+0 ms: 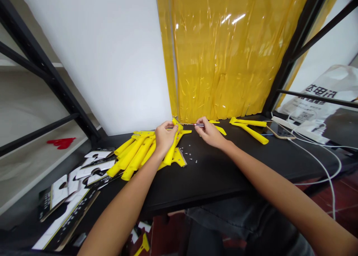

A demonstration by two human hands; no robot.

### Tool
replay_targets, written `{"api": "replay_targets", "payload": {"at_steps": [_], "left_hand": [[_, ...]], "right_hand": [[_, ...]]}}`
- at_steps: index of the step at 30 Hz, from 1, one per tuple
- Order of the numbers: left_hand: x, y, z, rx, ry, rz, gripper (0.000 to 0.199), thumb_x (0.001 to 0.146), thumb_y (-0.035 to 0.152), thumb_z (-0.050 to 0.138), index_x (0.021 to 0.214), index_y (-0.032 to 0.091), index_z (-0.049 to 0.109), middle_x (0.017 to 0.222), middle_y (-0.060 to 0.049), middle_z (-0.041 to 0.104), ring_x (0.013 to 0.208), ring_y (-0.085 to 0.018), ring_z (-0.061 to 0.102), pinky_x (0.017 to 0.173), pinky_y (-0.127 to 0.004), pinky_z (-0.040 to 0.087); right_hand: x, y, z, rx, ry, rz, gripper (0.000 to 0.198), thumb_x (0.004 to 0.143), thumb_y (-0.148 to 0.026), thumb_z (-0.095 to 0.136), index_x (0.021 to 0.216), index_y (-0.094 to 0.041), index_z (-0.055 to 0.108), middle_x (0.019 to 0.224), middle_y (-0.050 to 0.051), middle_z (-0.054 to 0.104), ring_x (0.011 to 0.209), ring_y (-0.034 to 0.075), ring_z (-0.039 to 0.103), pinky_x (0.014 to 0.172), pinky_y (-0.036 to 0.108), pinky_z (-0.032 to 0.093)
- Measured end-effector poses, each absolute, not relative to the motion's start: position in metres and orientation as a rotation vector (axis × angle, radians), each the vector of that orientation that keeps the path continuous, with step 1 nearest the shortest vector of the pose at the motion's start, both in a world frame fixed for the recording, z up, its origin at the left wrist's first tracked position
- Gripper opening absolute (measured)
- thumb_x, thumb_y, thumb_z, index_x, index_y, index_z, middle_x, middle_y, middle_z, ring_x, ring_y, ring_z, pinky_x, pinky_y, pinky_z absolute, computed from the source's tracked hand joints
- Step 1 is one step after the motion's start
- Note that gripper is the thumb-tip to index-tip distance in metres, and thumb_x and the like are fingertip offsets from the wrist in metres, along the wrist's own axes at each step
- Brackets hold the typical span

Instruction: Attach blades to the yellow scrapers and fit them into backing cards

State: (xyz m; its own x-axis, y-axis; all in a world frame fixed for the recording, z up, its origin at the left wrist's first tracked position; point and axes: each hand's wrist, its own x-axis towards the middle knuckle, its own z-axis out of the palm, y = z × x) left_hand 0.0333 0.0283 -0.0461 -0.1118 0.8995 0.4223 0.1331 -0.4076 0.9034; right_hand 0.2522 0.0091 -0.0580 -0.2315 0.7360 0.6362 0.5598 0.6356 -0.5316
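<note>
Left hand (165,136) pinches one yellow scraper (172,146) at 12 o'clock; right hand (206,130) grips a screwdriver (198,125), shaft directed toward the scraper. Packaging cards (59,192) lie at 10 o'clock, loose screws (191,159) at 12, piled scrapers (137,155) at 11, two yellow handles (254,133) at 1.

Plain bright yellow on the scrapers (132,154) at eight o'clock and the handles (252,132) at three. Amber yellow, streaked vertically, across the plastic film (215,43) at one. Flat white over the panel (103,58) at ten; black over the tabletop (179,189) at six. Black and white on the packaging cards (59,190), outer eight. Black lettering on white for the plastic bag (339,82), outer three.
</note>
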Motion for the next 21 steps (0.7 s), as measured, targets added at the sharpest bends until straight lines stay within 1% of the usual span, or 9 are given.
{"api": "replay_targets", "payload": {"at_steps": [3,5,7,9,11,13,16,19,21], "left_hand": [[0.032,0.030,-0.048,1.553,1.140,1.563,0.019,0.079,0.033,0.073,0.086,0.017,0.068,0.086,-0.007,0.073,0.064,-0.020,0.072,0.049,-0.028,0.057],[0.031,0.031,-0.050,1.583,1.129,1.559,0.018,0.079,0.032,0.074,0.088,0.017,0.069,0.087,-0.007,0.075,0.069,-0.021,0.073,0.055,-0.028,0.059],[0.032,0.031,-0.052,1.625,1.137,1.563,0.016,0.079,0.030,0.075,0.087,0.017,0.070,0.088,-0.007,0.075,0.076,-0.022,0.075,0.061,-0.028,0.060],[0.033,0.031,-0.054,1.665,1.158,1.567,0.015,0.079,0.029,0.076,0.086,0.018,0.070,0.087,-0.007,0.075,0.080,-0.023,0.075,0.065,-0.028,0.060],[0.035,0.031,-0.058,1.710,1.198,1.562,0.014,0.080,0.029,0.075,0.086,0.018,0.070,0.087,-0.006,0.075,0.078,-0.022,0.075,0.063,-0.028,0.059],[0.036,0.031,-0.062,1.772,1.242,1.531,0.012,0.082,0.029,0.072,0.088,0.018,0.070,0.089,-0.006,0.076,0.072,-0.021,0.074,0.057,-0.027,0.057],[0.038,0.032,-0.069,1.852,1.260,1.459,0.011,0.085,0.028,0.068,0.088,0.018,0.070,0.089,-0.006,0.076,0.066,-0.019,0.073,0.051,-0.025,0.054],[0.039,0.035,-0.075,1.882,1.246,1.407,0.010,0.086,0.027,0.066,0.087,0.018,0.071,0.087,-0.005,0.076,0.065,-0.018,0.073,0.055,-0.025,0.055],[0.040,0.036,-0.077,1.884,1.251,1.391,0.011,0.087,0.027,0.065,0.088,0.018,0.071,0.089,-0.005,0.077,0.065,-0.017,0.072,0.057,-0.025,0.055]], "right_hand": [[0.251,0.008,-0.056,-1.036,-1.939,0.147,0.032,0.104,-0.048,0.045,0.089,-0.022,0.056,0.074,0.001,0.061,0.066,0.018,0.057,0.065,0.030,0.037],[0.252,0.008,-0.055,-1.072,-1.918,0.117,0.037,0.105,-0.050,0.043,0.084,-0.022,0.057,0.073,0.002,0.062,0.067,0.018,0.057,0.066,0.031,0.037],[0.253,0.010,-0.056,-1.089,-1.873,0.145,0.032,0.104,-0.050,0.044,0.096,-0.022,0.059,0.077,0.003,0.064,0.069,0.019,0.059,0.067,0.031,0.039],[0.254,0.011,-0.057,-1.059,-1.834,0.197,0.028,0.103,-0.047,0.048,0.113,-0.022,0.054,0.085,0.004,0.066,0.072,0.020,0.061,0.069,0.031,0.042],[0.255,0.012,-0.057,-1.004,-1.817,0.230,0.027,0.102,-0.045,0.049,0.117,-0.022,0.048,0.093,0.006,0.067,0.078,0.020,0.062,0.072,0.032,0.045],[0.255,0.012,-0.056,-0.979,-1.822,0.220,0.023,0.103,-0.045,0.047,0.109,-0.022,0.048,0.095,0.007,0.067,0.082,0.021,0.064,0.075,0.033,0.046],[0.256,0.013,-0.054,-1.019,-1.815,0.195,0.027,0.103,-0.049,0.045,0.099,-0.023,0.050,0.090,0.007,0.069,0.081,0.022,0.065,0.074,0.033,0.046],[0.259,0.015,-0.055,-1.087,-1.800,0.182,0.032,0.101,-0.054,0.049,0.095,-0.023,0.053,0.087,0.006,0.071,0.079,0.022,0.066,0.071,0.031,0.044],[0.261,0.017,-0.056,-1.137,-1.794,0.165,0.037,0.101,-0.058,0.049,0.090,-0.023,0.054,0.081,0.005,0.071,0.074,0.020,0.065,0.068,0.030,0.042]]}}
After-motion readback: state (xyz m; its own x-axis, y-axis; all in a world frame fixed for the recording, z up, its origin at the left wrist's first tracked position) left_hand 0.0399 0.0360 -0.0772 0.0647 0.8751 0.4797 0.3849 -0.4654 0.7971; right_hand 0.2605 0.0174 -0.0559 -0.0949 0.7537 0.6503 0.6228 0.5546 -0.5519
